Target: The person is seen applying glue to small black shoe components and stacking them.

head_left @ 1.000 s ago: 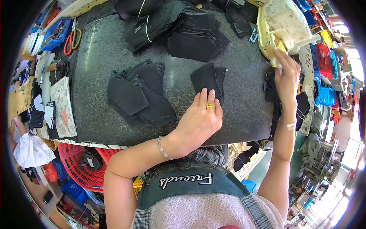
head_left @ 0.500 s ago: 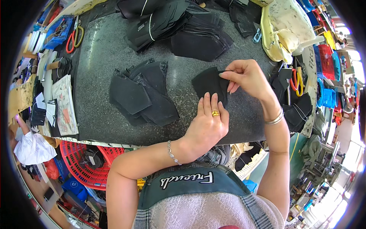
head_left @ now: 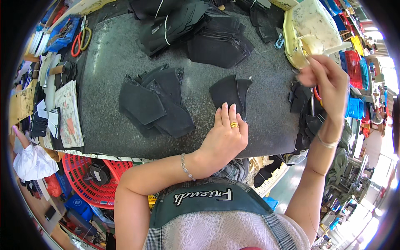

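Note:
My left hand, with a gold ring and a thin bracelet, lies flat with fingers together on the near edge of a black fabric piece. That piece rests on the dark speckled table. My right hand is lifted off the table at the right and blurred, its fingertips close to a yellow tub. A pale stick leans on the tub's rim. Whether the right fingers pinch anything is unclear.
A loose heap of black cut pieces lies left of my hand, and tied stacks sit at the far side. More black pieces hang at the right edge. Scissors, a printed booklet and a red basket are on the left.
My right hand left the black piece and swung up and right toward the yellow tub. My left hand stayed pressed on the piece.

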The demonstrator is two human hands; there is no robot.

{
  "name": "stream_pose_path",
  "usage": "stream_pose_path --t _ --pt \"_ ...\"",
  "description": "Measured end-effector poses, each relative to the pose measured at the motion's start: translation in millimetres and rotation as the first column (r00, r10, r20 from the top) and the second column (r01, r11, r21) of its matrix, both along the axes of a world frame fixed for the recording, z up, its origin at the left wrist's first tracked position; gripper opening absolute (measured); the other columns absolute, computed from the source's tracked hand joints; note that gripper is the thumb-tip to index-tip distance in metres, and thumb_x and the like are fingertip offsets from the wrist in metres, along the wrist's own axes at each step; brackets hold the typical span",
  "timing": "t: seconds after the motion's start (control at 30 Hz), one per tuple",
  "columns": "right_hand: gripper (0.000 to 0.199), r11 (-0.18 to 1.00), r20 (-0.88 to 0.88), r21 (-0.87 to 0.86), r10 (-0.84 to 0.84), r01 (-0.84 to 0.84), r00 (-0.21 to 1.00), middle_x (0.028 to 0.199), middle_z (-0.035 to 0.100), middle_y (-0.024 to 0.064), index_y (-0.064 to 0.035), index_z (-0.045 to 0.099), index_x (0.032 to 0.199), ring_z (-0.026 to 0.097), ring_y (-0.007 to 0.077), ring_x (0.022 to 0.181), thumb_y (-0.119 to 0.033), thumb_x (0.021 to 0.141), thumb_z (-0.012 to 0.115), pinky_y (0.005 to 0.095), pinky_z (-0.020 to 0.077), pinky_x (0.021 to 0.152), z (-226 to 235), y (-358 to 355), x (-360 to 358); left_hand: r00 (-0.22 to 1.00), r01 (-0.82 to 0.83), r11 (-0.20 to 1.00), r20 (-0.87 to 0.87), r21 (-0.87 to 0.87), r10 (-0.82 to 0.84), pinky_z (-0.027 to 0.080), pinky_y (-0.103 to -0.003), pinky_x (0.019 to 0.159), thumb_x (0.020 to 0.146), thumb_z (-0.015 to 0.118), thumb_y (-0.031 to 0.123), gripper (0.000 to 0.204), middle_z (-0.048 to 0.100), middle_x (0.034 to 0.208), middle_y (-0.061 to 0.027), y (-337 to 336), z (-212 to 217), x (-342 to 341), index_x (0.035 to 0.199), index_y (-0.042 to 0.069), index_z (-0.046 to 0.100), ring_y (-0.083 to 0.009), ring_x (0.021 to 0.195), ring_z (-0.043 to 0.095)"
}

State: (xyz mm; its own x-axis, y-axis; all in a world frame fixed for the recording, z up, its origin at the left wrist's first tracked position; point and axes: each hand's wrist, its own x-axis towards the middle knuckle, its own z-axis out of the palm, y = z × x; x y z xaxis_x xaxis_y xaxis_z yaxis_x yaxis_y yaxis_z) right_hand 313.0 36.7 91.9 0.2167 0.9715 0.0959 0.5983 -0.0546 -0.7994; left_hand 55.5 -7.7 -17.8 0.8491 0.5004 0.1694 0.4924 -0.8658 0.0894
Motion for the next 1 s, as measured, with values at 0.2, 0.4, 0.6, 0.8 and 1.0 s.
stream_pose_path --t 0.2,0.4,0.6,0.8,1.0 --pt "0.023 0.99 0.553 0.061 -0.137 0.124 0.821 0.088 0.067 0.0112 -0.0006 0.066 0.107 0.064 0.0189 0.079 -0.007 0.085 0.071 0.0301 0.049 0.066 -8 -33 31 1.0 0.007 1.0 -0.025 -0.014 -0.007 0.05 -0.049 0.097 0.083 0.059 0.009 0.033 0.061 0.118 -0.0343 0 4 4 0.109 -0.011 0.06 -0.0473 0.112 0.06" --pt "0.041 0.909 0.791 0.417 -0.352 -0.021 0.501 0.098 0.067 0.0103 -0.0069 0.068 0.109 0.06 0.031 0.1 0.01 0.071 0.065 0.0409 0.0467 0.09 -48 -14 50 0.999 0.047 0.999 -0.025 -0.026 -0.048 0.049 -0.048 0.098 0.082 0.059 0.009 0.033 0.061 0.117 -0.0343 6 6 3 0.109 -0.011 0.06 -0.047 0.112 0.06" --pt "0.046 0.914 0.7 0.403 -0.347 0.057 0.624 0.098 0.068 0.0164 -0.0059 0.066 0.111 0.067 0.0276 0.084 0.015 0.071 0.057 0.0419 0.052 0.085 -67 -48 28 0.999 0.043 0.999 -0.014 -0.005 -0.043 0.049 -0.048 0.098 0.083 0.059 0.009 0.033 0.061 0.117 -0.0345 4 4 4 0.11 -0.01 0.059 -0.0469 0.112 0.06" --pt "0.025 0.866 -0.121 0.351 -0.336 0.357 0.934 0.11 0.066 0.0132 0.0064 0.059 0.119 0.066 0.0193 0.098 -0.006 0.097 0.057 0.031 0.0611 0.078 -41 -54 -30 0.999 0.044 0.998 -0.03 -0.035 -0.045 0.048 -0.048 0.1 0.084 0.058 0.01 0.036 0.059 0.121 -0.0346 3 4 1 0.113 -0.01 0.057 -0.0469 0.115 0.058" --pt "0.021 0.99 0.138 0.124 -0.077 0.06 0.987 0.088 0.07 0.0101 0.0012 0.063 0.113 0.068 0.011 0.076 -0.003 0.092 0.062 0.0254 0.056 0.067 -49 -58 -72 0.997 0.042 0.999 -0.062 -0.028 -0.043 0.048 -0.047 0.1 0.085 0.057 0.011 0.035 0.059 0.121 -0.0335 4 6 2 0.113 -0.009 0.057 -0.0465 0.115 0.058"
